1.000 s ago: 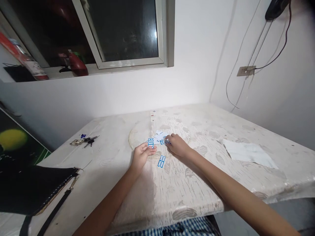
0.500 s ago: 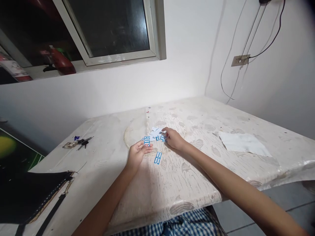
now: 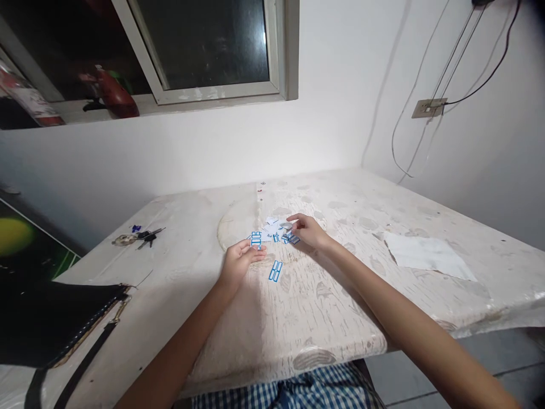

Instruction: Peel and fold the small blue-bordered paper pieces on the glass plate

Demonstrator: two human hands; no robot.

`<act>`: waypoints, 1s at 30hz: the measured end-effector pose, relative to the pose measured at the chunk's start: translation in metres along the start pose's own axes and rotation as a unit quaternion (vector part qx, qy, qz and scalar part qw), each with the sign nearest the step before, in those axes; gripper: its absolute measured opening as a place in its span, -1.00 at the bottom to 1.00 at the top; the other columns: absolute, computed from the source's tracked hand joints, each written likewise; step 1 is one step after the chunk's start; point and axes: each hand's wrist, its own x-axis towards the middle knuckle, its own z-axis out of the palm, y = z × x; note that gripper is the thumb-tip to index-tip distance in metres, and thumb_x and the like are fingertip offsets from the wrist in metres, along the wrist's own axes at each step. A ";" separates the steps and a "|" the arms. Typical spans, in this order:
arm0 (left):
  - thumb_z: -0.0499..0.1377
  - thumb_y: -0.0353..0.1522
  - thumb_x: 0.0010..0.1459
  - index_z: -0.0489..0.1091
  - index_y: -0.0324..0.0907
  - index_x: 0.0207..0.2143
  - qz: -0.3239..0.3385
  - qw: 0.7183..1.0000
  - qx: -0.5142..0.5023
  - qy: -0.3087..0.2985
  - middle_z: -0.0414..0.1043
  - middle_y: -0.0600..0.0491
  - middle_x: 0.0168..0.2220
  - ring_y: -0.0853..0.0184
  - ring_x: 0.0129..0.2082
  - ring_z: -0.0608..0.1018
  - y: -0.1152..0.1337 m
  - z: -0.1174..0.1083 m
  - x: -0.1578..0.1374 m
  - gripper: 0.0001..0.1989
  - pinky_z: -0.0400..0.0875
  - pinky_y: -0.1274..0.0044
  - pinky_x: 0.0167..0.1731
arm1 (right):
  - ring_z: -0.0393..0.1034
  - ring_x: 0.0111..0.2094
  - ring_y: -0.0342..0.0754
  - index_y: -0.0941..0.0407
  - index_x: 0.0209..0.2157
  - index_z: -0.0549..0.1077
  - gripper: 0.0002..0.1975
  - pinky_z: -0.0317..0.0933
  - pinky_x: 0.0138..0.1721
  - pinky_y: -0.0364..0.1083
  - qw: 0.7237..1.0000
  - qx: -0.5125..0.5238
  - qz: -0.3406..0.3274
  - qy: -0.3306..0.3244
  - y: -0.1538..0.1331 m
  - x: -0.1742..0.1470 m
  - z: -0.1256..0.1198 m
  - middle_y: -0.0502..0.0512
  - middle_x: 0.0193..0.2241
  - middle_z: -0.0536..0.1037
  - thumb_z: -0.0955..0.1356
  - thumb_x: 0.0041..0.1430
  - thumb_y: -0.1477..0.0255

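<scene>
My left hand [image 3: 239, 258] is closed on a small white paper piece with blue outlined boxes [image 3: 255, 240], held up between thumb and fingers. To its right lies a loose pile of small white paper pieces [image 3: 271, 228], some with blue lines. My right hand [image 3: 309, 229] is over the right side of this pile, fingers bent together. Several blue-edged pieces [image 3: 291, 237] show just under its fingers; what the fingertips grip is too small to make out. Nearer to me, a separate blue-outlined paper piece [image 3: 275, 271] lies flat on the table.
A patterned plastic cover spreads over the table [image 3: 332, 318]. Keys [image 3: 149, 237] lie at the left, behind a black case with a strap [image 3: 59, 324]. A torn white sheet [image 3: 426, 255] lies at the right. Behind are a wall, a window [image 3: 213, 51] and an outlet with cables [image 3: 428, 108].
The whole view has shifted slightly. My right hand has moved a little across the pile, and the blue-edged pieces under it lie differently. My left hand keeps its hold on the paper piece.
</scene>
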 end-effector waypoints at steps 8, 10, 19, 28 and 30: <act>0.25 -0.38 -0.04 0.37 -0.32 -0.35 -0.084 0.992 -0.042 -0.083 0.52 -0.17 -0.30 0.21 -0.27 0.57 -0.003 -0.001 -0.002 -0.80 0.37 0.39 -0.06 | 0.25 -0.51 -0.19 0.23 -0.32 0.46 -0.73 0.09 -0.41 -0.14 0.975 0.195 0.068 -0.083 -0.024 -0.019 0.011 0.03 -0.54 0.41 0.31 -0.17 0.60; 0.25 -0.39 -0.04 0.37 -0.32 -0.33 -0.093 0.991 -0.045 -0.090 0.52 -0.17 -0.30 0.20 -0.25 0.56 -0.005 0.000 -0.003 -0.79 0.36 0.38 -0.04 | 0.23 -0.53 -0.20 0.23 -0.36 0.48 -0.77 0.07 -0.43 -0.15 0.985 0.141 0.055 -0.082 -0.024 -0.022 0.015 0.04 -0.55 0.43 0.31 -0.15 0.57; 0.27 -0.39 -0.06 0.40 -0.32 -0.26 -0.091 0.986 -0.083 -0.117 0.52 -0.13 -0.28 0.20 -0.23 0.56 -0.012 0.004 -0.003 -0.72 0.31 0.35 0.02 | 0.31 -0.48 -0.16 0.20 -0.38 0.47 -0.77 0.15 -0.42 -0.14 0.984 0.149 0.050 -0.083 -0.023 -0.036 0.036 0.07 -0.48 0.47 0.33 -0.20 0.56; 0.29 -0.37 -0.08 0.40 -0.33 -0.28 -0.097 0.982 -0.092 -0.132 0.52 -0.15 -0.30 0.16 -0.22 0.55 -0.014 0.006 -0.003 -0.71 0.31 0.30 0.01 | 0.30 -0.48 -0.16 0.20 -0.48 0.48 -0.87 0.16 -0.44 -0.14 0.986 0.144 0.025 -0.079 -0.019 -0.039 0.041 0.08 -0.50 0.47 0.37 -0.17 0.46; 0.29 -0.37 -0.09 0.40 -0.33 -0.29 -0.098 0.983 -0.091 -0.129 0.52 -0.15 -0.31 0.17 -0.23 0.55 -0.013 0.007 -0.004 -0.72 0.31 0.30 0.01 | 0.29 -0.53 -0.17 0.20 -0.49 0.46 -0.86 0.14 -0.49 -0.15 0.981 0.169 0.038 -0.085 -0.018 -0.039 0.043 0.06 -0.53 0.45 0.37 -0.18 0.43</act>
